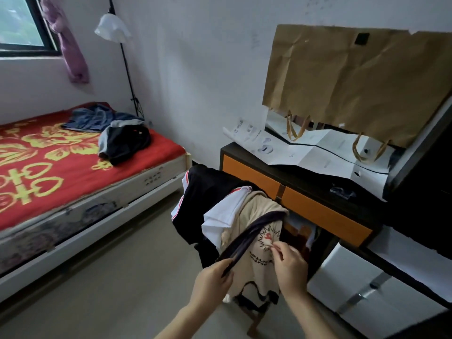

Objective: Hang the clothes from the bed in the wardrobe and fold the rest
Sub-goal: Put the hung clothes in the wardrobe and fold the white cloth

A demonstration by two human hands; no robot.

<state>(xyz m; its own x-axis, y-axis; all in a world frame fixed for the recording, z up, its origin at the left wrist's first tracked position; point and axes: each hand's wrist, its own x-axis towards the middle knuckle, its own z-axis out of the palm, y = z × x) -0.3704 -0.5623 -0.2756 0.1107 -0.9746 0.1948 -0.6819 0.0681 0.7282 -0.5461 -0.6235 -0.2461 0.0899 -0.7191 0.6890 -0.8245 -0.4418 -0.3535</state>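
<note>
Beige shirt (pixel 259 275) on chair (pixel 254 324); left grip (pixel 211 282) clutching dark trim (pixel 254 231); right grip (pixel 291 267) pinching front.

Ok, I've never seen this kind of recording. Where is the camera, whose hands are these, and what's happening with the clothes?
There is no robot here. The single picture comes from a wide-angle camera worn on a person's head, looking forward and down. The two bare hands at the bottom are that person's own.

The left hand grips a dark band that runs across a beige shirt. The right hand pinches the shirt at its printed front. The shirt lies draped in a pile with a white garment and a black garment.

On the bed at left lie a blue garment and a dark garment. The desk at right carries a paper bag and a paper sheet.
</note>
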